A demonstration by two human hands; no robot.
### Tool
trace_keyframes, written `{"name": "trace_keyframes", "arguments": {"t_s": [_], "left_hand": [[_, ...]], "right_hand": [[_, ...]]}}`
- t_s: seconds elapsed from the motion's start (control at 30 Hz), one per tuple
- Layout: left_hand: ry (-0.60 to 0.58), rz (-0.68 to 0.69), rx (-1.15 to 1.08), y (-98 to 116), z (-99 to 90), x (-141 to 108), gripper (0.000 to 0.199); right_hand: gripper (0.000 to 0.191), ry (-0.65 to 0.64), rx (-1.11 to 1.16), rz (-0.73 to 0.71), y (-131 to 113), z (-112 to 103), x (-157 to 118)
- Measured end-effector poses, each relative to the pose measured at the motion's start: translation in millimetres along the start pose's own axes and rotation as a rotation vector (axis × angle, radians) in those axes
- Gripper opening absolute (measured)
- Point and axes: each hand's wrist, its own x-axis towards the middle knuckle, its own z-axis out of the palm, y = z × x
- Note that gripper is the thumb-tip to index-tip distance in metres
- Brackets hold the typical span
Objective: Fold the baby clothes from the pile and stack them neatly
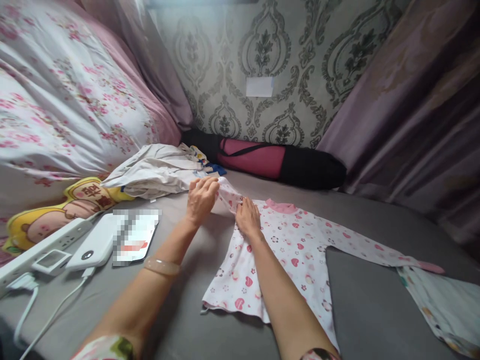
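Note:
A child's long-sleeved shirt [285, 245], white with pink hearts and a pink collar, lies spread on the grey bed sheet [360, 300]. Its right-hand sleeve reaches out flat to a pink cuff. My left hand [203, 197], with a pale bangle at the wrist, is closed on the end of the other sleeve and holds it a little above the sheet; the cuff is hidden in the fingers. Where that sleeve meets the shoulder, my right hand [248, 217] rests on the cloth, its fingers together and bent around the fabric.
Pale crumpled clothes [157, 170] lie behind my left hand. At left are a yellow cushion [56, 215], a power strip [71, 235], a white power bank [93, 245] and a phone [137, 237]. A black and red roll bag [255, 157] lies along the wall; folded cloth [446, 305] sits at right.

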Motion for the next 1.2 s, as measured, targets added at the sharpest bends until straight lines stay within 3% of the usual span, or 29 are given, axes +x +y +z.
{"name": "trace_keyframes", "arguments": {"t_s": [0.07, 0.17, 0.27, 0.33, 0.47, 0.57, 0.67, 0.77, 0.9, 1.1, 1.2], "left_hand": [[-0.028, 0.18, 0.017, -12.0, 0.7, -4.4, 0.021], [-0.26, 0.255, 0.026, -39.1, 8.0, -27.3, 0.023], [-0.469, 0.14, -0.08, -67.4, 14.2, -47.5, 0.028], [-0.476, -0.034, -0.167, -80.4, 15.9, -48.0, 0.032], [-0.348, -0.373, -0.324, -93.3, 20.6, -21.3, 0.039], [-0.461, -0.522, -0.372, -98.9, 26.8, -1.5, 0.041], [-0.627, -0.477, -0.455, -101.7, 31.0, 5.5, 0.049], [-0.715, -0.437, -0.446, -101.2, 32.1, 7.0, 0.058], [-0.834, -0.5, -0.318, -102.4, 30.0, 15.2, 0.051], [-0.767, -0.444, -0.473, -123.3, 12.1, 41.9, 0.046], [-0.777, -0.386, -0.414, -134.8, 6.6, 52.4, 0.046]], "right_hand": [[0.053, -0.013, -0.014, -0.001, -0.6, -0.3, -0.8], [0.054, -0.033, -0.042, -0.01, -2.5, -1.6, -2.9], [0.053, -0.023, -0.055, -0.021, -4.6, -3.8, -4.5], [0.053, -0.018, -0.057, -0.02, -5.5, -5.3, -5.0], [0.053, -0.04, -0.063, -0.007, -5.8, -6.6, -4.9], [0.053, -0.035, -0.062, -0.016, -5.2, -6.1, -4.8], [0.053, -0.018, -0.049, -0.026, -4.9, -5.4, -5.3], [0.053, -0.019, -0.042, -0.025, -5.2, -4.9, -6.0], [0.054, -0.021, -0.044, -0.018, -5.5, -4.1, -6.3], [0.055, -0.028, -0.05, -0.021, -5.3, -3.3, -6.7], [0.057, -0.03, -0.048, -0.018, -6.0, -3.4, -6.5]]}}
